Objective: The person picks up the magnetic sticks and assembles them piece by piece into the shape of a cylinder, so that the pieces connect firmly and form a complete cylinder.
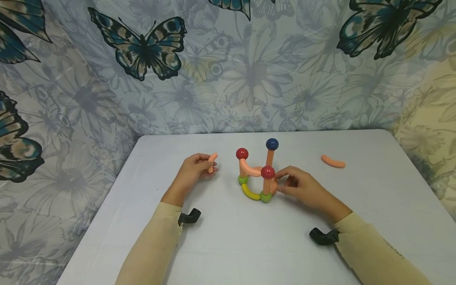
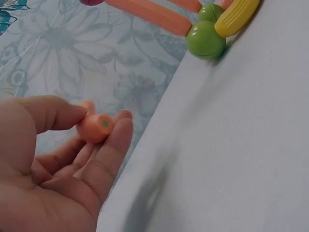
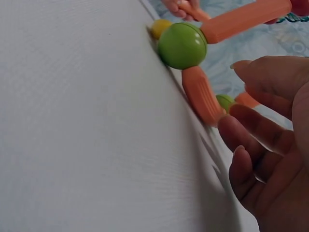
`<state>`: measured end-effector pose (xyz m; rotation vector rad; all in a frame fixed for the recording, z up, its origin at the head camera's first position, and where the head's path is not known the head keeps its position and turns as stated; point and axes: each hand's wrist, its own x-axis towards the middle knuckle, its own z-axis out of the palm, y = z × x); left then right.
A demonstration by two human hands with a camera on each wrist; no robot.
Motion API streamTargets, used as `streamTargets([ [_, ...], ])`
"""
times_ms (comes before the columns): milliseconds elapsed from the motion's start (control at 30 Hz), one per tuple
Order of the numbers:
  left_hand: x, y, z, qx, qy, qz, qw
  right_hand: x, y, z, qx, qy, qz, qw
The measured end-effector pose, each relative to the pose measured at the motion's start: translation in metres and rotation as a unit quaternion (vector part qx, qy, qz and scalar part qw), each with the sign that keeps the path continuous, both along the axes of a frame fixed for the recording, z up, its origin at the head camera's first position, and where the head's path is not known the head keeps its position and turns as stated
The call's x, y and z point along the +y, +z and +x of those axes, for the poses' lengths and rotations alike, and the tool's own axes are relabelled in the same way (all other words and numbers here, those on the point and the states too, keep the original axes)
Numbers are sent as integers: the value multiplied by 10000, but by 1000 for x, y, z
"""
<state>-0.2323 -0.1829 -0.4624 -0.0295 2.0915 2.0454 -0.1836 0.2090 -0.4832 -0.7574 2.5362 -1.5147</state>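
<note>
My left hand [image 1: 192, 171] pinches a curved orange stick [image 1: 212, 159] between thumb and fingers, above the table and left of a ball-and-stick structure. The stick's end, with a green centre, shows in the left wrist view. Red balls [image 1: 268, 172] and a blue ball [image 1: 272, 144] top the structure's upright orange sticks [image 1: 270, 158]. Green balls [image 1: 265, 197] form its base, joined in front by a curved yellow stick [image 1: 250, 193]. Beside its right side is my right hand [image 1: 303, 187], fingers loosely bent and thumb apart, near a low orange stick [image 3: 200, 94]. Whether a fingertip touches it I cannot tell.
Another curved orange stick [image 1: 333, 162] lies to the right on the white table [image 1: 228, 245]. Behind the table's far edge hangs a cloth [image 1: 256, 87] printed with flowers and butterflies. A black wrist device [image 1: 324, 236] sticks out from each sleeve.
</note>
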Motion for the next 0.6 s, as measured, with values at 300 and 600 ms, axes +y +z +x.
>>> streamTargets([
  [300,2,-1,-7,-60,224,458,9987,3,8,-4,187,-704,-121,9973],
  [600,20,22,-27,142,-40,869,9961,-5,20,-8,580,-1436,-396,9871],
])
